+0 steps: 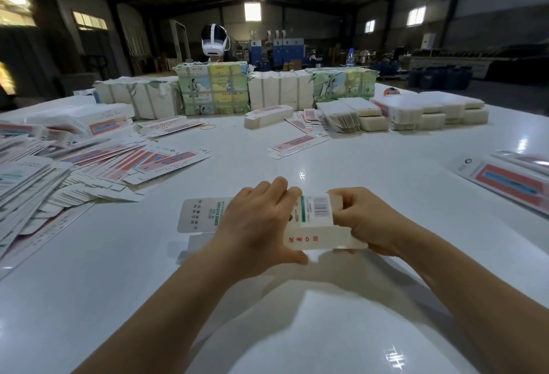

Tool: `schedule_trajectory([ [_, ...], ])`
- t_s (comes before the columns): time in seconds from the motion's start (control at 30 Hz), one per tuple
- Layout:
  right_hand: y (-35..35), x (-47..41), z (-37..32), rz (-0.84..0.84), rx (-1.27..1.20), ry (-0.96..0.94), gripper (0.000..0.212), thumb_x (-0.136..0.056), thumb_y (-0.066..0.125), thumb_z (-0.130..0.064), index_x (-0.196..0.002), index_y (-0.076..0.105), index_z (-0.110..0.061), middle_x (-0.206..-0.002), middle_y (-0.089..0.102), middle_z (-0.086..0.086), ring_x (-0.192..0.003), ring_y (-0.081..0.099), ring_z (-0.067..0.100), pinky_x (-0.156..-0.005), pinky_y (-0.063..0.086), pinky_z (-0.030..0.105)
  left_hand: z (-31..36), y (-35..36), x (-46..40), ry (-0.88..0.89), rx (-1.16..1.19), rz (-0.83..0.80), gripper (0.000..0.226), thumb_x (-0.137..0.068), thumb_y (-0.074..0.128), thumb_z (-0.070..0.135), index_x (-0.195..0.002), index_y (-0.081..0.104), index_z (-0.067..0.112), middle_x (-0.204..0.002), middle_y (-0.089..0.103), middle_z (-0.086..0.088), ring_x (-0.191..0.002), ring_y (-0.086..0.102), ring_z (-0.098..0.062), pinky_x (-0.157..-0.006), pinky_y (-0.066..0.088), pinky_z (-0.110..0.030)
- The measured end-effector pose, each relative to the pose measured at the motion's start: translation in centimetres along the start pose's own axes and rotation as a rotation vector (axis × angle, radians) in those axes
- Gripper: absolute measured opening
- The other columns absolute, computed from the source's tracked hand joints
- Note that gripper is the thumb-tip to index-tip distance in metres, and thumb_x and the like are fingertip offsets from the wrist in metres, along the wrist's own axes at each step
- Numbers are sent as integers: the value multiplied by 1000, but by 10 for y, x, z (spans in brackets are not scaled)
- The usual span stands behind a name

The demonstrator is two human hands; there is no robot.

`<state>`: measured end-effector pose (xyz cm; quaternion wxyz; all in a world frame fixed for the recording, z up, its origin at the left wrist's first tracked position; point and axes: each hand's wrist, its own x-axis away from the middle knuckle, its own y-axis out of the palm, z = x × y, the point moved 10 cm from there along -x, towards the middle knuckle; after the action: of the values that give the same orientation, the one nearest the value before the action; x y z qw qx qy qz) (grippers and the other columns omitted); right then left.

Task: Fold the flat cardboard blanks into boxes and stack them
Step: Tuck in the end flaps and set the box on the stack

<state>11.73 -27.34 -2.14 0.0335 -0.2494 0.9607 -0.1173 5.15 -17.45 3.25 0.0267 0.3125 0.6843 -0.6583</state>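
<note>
A long white cardboard box (315, 226) with a barcode and red characters lies sideways just above the white table (341, 165), partly opened into shape. My left hand (255, 225) grips its middle, fingers over the top and thumb underneath. My right hand (365, 222) pinches its right end at the flap. The left end of the box (202, 214) with green print sticks out past my left hand. A big heap of flat blanks (74, 171) with red and blue print covers the table's left side.
Wrapped bundles of blanks (214, 90) line the far edge, with white stacks (430, 110) at the far right. A single blank (297, 143) lies mid-table and more blanks (511, 177) at the right edge. A person wearing a headset (214, 42) sits behind the bundles.
</note>
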Motion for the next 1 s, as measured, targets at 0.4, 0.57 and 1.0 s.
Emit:
schedule_trajectory([
  [0.4, -7, -3, 4, -8, -13, 56, 48, -82, 55, 12, -42, 60, -14, -60, 61, 12, -60, 55, 27, -50, 34, 25, -6, 24, 4, -53, 83, -122, 85, -71, 50, 76, -137, 31, 26, -117, 49, 7, -91, 43, -11, -72, 41, -25],
  [0.57, -14, -1, 6, 0, -71, 109, 16, -89, 61, -10, -81, 75, -10, -78, 69, 14, -52, 52, 17, -38, 39, 21, -6, 11, 3, -71, 46, -4, 66, -82, 46, 68, -134, 39, 29, -116, 55, 9, -98, 50, -14, -69, 38, -27],
  [1.0, -9, 29, -46, 597, 463, -461, 19, -87, 66, -10, -104, 74, -12, -92, 58, -13, -95, 48, 7, -80, 34, 4, -45, 9, 7, -419, -175, 65, 60, -85, 39, 67, -124, 36, 22, -109, 50, 3, -92, 53, -17, -68, 36, -27],
])
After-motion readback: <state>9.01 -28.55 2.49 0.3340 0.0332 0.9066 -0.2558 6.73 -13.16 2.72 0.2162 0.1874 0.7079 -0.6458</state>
